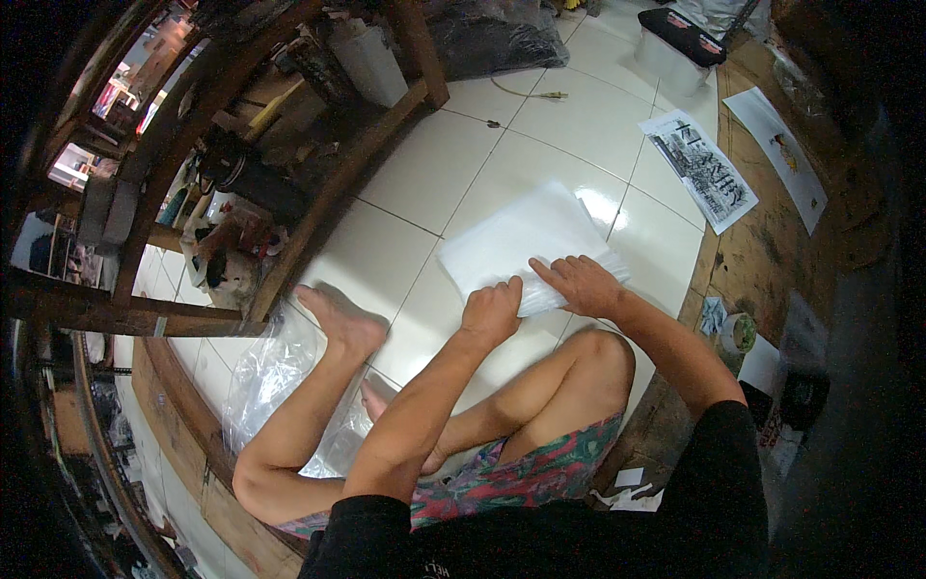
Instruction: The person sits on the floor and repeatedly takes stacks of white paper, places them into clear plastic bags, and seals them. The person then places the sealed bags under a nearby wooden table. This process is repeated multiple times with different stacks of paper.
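The stack of white sheets lay flat on the tiled floor in front of the seated person. The left hand was curled into a loose fist at the stack's near edge. The right hand pressed on it, fingers extended flat. A white bucket stood under the wooden bench; its contents could not be seen. A tape roll sat on the wooden board at the right.
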{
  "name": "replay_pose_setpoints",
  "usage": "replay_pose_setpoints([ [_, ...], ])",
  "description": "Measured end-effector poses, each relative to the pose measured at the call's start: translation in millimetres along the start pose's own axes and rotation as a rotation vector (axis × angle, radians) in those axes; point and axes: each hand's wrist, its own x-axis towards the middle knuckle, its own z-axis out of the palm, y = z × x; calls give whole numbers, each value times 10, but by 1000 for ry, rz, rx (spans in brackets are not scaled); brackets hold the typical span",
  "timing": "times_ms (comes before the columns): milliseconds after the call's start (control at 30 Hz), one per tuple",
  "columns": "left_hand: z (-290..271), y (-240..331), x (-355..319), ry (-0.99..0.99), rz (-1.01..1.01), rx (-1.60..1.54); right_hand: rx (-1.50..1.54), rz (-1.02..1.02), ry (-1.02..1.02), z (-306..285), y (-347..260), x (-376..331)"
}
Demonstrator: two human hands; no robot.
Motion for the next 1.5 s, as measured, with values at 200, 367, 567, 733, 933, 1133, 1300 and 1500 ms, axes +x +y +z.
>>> replay_pose_setpoints([
  [200, -395, 84, -25, -52, -15, 10, 90, 85, 122, -63, 58, 15],
  [367, -852, 53, -237, -1, -6, 67, 149, 62, 125, -406, -57, 165],
  [567, -1373, -186, -909, 298, 170, -51, 185, 59, -86, -1281, -551, 365],
  [733, -1762, -539, -2101, 730, 0, -529, 52, 199, -20, -1980, -432, 409],
  [933, -1596, -801, -2592, 1137, -116, -800, 172, 232, -88, -1783, -912, 856],
  [1133, -2264, -342, -2324, 852, 203, -306, 94, 90, -112, -1928, -1489, 862],
  [1300, -2269, -207, -1565, 515, 244, -172, -129, -13, -201, -2463, -1800, 1094],
  [1500, -2424, -228, -1246, 205, 44, -265, -241, -5, -206, -2755, -1731, 1071],
])
